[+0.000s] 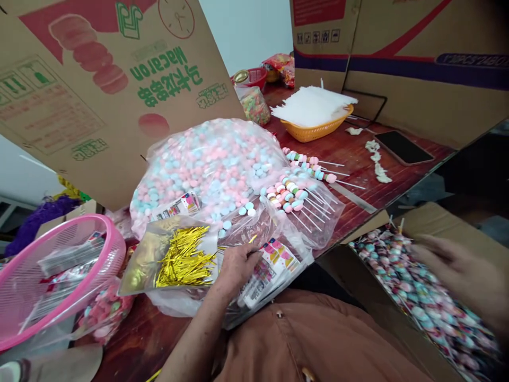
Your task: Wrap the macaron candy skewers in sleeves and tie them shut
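Observation:
My left hand (237, 263) rests on a clear plastic bag with a printed label (274, 263), its fingers curled beside a pile of gold twist ties (183, 257). One gold tie seems pinched at its fingertips. My right hand (463, 276) hovers, blurred, with fingers stretched out over a cardboard box (429, 220) full of wrapped candy skewers (421, 302). A big bag of pink and blue candies (210, 164) lies behind the ties. Finished candy skewers (296, 193) lie on plastic to its right.
A pink mesh basket (59, 276) with packets stands at the left. An orange basket of white sticks (314, 114), a phone (403, 147) and a jar of coloured candy (254, 106) sit on the red-brown table. Large cardboard boxes (99, 90) rise behind.

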`<state>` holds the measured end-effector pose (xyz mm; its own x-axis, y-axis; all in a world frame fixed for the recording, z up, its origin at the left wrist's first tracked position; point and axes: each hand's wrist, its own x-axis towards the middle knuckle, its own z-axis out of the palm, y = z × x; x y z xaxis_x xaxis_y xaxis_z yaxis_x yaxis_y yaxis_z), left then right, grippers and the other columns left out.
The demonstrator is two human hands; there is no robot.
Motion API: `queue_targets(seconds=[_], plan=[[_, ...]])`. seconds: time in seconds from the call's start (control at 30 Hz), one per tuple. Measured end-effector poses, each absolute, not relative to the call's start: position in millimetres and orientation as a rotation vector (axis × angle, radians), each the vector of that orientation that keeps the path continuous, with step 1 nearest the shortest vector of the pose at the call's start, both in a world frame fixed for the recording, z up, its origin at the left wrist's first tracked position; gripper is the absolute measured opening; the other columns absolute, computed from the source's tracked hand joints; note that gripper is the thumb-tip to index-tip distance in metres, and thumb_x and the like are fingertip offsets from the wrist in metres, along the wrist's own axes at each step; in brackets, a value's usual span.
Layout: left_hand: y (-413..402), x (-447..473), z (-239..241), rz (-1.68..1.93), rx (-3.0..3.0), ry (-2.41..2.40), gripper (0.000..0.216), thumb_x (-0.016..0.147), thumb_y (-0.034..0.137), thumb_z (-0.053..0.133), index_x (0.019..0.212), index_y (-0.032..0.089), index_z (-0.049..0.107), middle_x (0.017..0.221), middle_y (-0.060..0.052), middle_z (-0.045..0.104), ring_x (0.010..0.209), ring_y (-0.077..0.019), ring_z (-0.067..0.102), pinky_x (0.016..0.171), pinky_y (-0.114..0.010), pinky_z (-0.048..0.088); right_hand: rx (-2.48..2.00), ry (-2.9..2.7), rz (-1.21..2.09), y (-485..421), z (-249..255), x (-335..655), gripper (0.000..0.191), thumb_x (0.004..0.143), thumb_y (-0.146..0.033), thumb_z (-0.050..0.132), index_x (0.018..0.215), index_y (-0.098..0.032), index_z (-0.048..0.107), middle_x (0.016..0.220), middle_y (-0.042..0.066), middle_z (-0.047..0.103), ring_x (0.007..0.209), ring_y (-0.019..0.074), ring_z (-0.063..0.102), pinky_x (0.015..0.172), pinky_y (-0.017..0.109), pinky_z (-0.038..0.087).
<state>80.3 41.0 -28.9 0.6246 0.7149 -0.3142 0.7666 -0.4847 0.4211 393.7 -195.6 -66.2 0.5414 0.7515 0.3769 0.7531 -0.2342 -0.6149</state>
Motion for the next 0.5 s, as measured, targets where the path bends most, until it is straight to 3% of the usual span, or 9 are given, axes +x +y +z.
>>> queue_targets(seconds=[0.1,0.17,0.2,0.3,0.43,0.5], plan=[[46,73,-10,-0.01,2.355,1.032,0.028,0.086,0.03,0.042,0.09,0.022,0.069,0.072,0.0,0.068,0.066,-0.0142,0.058,0.062,-0.023,0.04,-1.809,-1.431,0.006,-116,-36,321,0.016,0.084,-0.029,0.05,0.093,-0.02,0.06,0.087,0.009,0.066,0.08,0.0209,0.06,0.071,0.035,0.047],[48,69,6,0.07,2.446,0.895,0.027,0.086,0.029,0.043,0.089,0.022,0.069,0.074,-0.002,0.069,0.071,-0.0154,0.059,0.067,-0.025,0.041,-1.638,-1.64,0.001,-67,-18,273,0.024,0.082,-0.029,0.053,0.102,-0.017,0.058,0.101,0.011,0.063,0.096,0.0241,0.054,0.085,0.042,0.041],[48,66,13,0.113,2.478,0.831,0.027,0.086,0.029,0.043,0.089,0.022,0.069,0.076,-0.002,0.069,0.074,-0.016,0.06,0.07,-0.025,0.041,-1.568,-1.757,0.044,-48,-13,253,0.026,0.079,-0.028,0.056,0.103,-0.016,0.058,0.105,0.012,0.061,0.1,0.0255,0.052,0.086,0.043,0.04],[51,58,18,0.212,2.529,0.854,0.026,0.086,0.028,0.043,0.091,0.022,0.068,0.082,-0.004,0.07,0.079,-0.017,0.061,0.073,-0.027,0.042,-1.464,-1.937,0.211,-8,-20,216,0.01,0.08,-0.023,0.056,0.078,-0.015,0.062,0.081,0.007,0.063,0.083,0.0214,0.054,0.077,0.039,0.04],[61,54,-3,0.226,2.536,1.058,0.018,0.08,0.027,0.051,0.089,0.021,0.067,0.082,-0.004,0.07,0.075,-0.0184,0.062,0.07,-0.028,0.043,-1.558,-1.855,0.335,12,-47,212,0.015,0.081,-0.02,0.055,0.068,-0.017,0.06,0.067,0.001,0.06,0.071,0.0147,0.053,0.07,0.029,0.04],[67,56,-11,0.209,2.499,1.072,0.018,0.081,0.026,0.049,0.084,0.02,0.067,0.079,-0.004,0.07,0.075,-0.0181,0.062,0.071,-0.029,0.042,-1.624,-1.835,0.32,11,-51,218,0.014,0.079,-0.022,0.058,0.067,-0.016,0.06,0.069,0.003,0.06,0.073,0.0159,0.053,0.069,0.029,0.04]])
